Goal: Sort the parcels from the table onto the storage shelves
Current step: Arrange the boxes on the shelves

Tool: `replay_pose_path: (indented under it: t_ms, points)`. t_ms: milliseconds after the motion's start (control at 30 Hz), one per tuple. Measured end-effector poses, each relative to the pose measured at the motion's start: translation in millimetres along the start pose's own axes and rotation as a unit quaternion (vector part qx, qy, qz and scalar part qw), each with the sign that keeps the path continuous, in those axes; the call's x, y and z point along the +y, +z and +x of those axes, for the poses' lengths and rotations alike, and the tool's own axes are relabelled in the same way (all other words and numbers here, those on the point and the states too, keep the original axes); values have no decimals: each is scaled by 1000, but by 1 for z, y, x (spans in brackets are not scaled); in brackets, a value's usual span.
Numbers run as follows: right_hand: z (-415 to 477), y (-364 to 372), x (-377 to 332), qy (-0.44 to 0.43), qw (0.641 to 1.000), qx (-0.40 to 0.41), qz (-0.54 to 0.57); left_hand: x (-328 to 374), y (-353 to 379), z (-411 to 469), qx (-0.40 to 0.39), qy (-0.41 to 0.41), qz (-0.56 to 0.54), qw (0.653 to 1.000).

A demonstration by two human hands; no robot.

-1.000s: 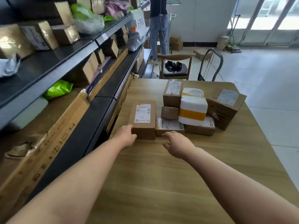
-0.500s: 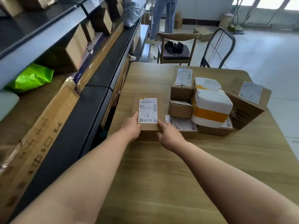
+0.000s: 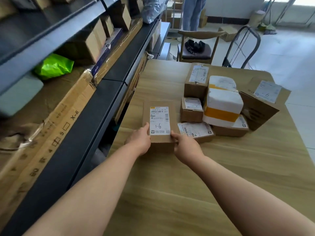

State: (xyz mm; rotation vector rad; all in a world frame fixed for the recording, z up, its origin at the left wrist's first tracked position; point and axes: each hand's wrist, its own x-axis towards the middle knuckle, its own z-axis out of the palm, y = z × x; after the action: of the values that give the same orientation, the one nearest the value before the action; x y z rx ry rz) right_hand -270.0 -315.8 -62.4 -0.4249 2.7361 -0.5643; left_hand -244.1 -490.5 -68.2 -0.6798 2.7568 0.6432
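Observation:
A flat brown parcel (image 3: 160, 116) with a white label marked "1-6" lies on the wooden table (image 3: 221, 176). My left hand (image 3: 139, 138) grips its near left corner, thumb on top. My right hand (image 3: 185, 145) grips its near right corner, thumb beside the label. To the right stands a cluster of several more parcels: a tall brown box (image 3: 196, 80), a small box (image 3: 191, 109), a white parcel with a yellow band (image 3: 223, 106), a flat box (image 3: 196, 132) and a larger tilted box (image 3: 262, 101). Dark storage shelves (image 3: 95, 103) run along the left.
The shelves hold cardboard boxes (image 3: 92, 43), a green bag (image 3: 54, 65) and a long flattened carton marked "X-6" (image 3: 56, 132). Beyond the table stand a wooden chair (image 3: 196, 48), a hand trolley (image 3: 245, 41) and a person in jeans (image 3: 193, 12).
Both hands reached forward from the table edge and closed on the near corners of the "1-6" parcel. My view dipped downward and moved closer to the table.

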Motion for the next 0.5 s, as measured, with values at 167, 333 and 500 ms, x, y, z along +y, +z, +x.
replay_pose_path:
  t_ms: [167,333,500]
  points:
    - [-37,-1,16,-40,998,-26,-29,-5,15,-58,-11,-34,-20,999]
    - [-98,-3,44,-82,992,-66,-62,3,44,-137,-5,-66,-41,997]
    - [-164,1,77,-135,984,-87,-77,13,74,-208,10,-93,-71,993]
